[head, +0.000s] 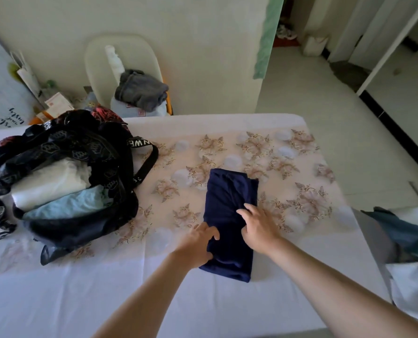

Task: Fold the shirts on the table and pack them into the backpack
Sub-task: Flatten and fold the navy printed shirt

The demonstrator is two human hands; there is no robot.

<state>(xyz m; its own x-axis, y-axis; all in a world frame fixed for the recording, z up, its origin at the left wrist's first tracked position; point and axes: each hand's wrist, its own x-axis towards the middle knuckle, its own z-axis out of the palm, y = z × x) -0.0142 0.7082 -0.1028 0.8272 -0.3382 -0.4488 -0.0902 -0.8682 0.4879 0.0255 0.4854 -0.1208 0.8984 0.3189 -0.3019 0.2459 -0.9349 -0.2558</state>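
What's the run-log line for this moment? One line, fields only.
step: folding navy shirt | left hand: grips its left edge | right hand: flat on it | backpack: open, white garment, light-blue garment inside

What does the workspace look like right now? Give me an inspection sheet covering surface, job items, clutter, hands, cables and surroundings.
Surface: table under a white cloth with a floral print.
Job's things: navy shirt lies flat, folded to a narrow strip; black backpack sits open at the left, holding a white garment and a light blue garment.
Clutter: heap of clothes by the table's right edge.
Hands: left hand grips the shirt's left edge; right hand presses flat on it, fingers spread.
Cables: nothing seen.
Surroundings: white chair behind the table, grey cloth on it.
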